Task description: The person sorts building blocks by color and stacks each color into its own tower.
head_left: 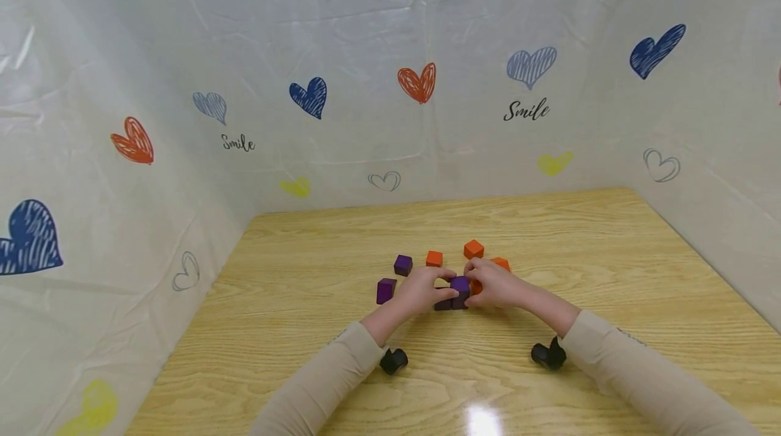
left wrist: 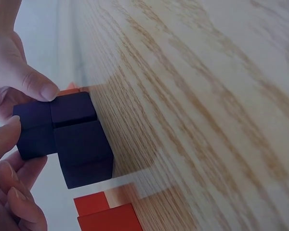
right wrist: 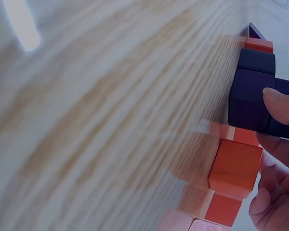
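Three dark purple cubes stand together at mid-table: a lower cube [right wrist: 248, 108], an upper purple cube [left wrist: 33, 127] on top of it, and a third cube [left wrist: 84, 151] against the lower one's left side. My left hand [head_left: 419, 291] pinches the upper cube from the left, thumb near its top edge. From the right, my right hand [head_left: 495, 285] grips the same stack. Its thumb [right wrist: 279, 107] lies on the front, near the seam between upper and lower cubes, with fingers behind. An orange cube [right wrist: 236, 163] sits close beside the right hand, partly hidden in the head view.
Behind the hands lie more orange cubes [head_left: 474, 249], one further left [head_left: 434, 259]. Two purple blocks [head_left: 403, 265] are to the left of the left hand. Black wrist devices [head_left: 393, 361] hang under both sleeves. A heart-patterned sheet [head_left: 360, 144] borders the wooden table [head_left: 305, 246].
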A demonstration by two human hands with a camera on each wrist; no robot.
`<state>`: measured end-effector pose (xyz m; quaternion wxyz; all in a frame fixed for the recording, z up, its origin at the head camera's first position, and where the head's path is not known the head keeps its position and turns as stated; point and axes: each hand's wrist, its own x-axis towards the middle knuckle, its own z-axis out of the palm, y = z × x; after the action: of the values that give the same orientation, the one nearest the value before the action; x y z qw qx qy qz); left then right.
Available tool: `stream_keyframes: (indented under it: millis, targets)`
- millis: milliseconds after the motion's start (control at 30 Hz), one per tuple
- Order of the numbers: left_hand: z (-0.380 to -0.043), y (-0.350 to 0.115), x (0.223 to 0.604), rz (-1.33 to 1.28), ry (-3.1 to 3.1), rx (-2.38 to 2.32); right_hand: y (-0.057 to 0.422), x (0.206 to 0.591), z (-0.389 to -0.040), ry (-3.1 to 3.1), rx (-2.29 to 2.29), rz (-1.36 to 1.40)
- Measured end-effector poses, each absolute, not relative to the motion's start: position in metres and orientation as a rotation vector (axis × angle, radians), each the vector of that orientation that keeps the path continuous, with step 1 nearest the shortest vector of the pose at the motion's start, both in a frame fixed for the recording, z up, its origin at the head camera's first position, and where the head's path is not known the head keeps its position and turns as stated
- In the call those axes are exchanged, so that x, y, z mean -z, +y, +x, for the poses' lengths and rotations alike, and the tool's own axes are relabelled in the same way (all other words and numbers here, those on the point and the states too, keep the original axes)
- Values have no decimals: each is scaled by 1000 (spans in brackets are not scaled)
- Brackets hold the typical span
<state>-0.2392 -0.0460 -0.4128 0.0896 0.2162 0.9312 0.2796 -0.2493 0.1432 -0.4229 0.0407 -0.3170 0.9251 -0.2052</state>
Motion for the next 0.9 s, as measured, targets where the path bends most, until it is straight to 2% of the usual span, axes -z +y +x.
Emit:
stream_keyframes:
  millis: [467, 900]
  targets:
    - [-239, -47, 413, 630, 2768, -830, 141, 422, -251, 2815, 606, -939]
    - [-238, -47, 411, 639, 2786, -795, 139, 424, -249, 2744, 797, -864]
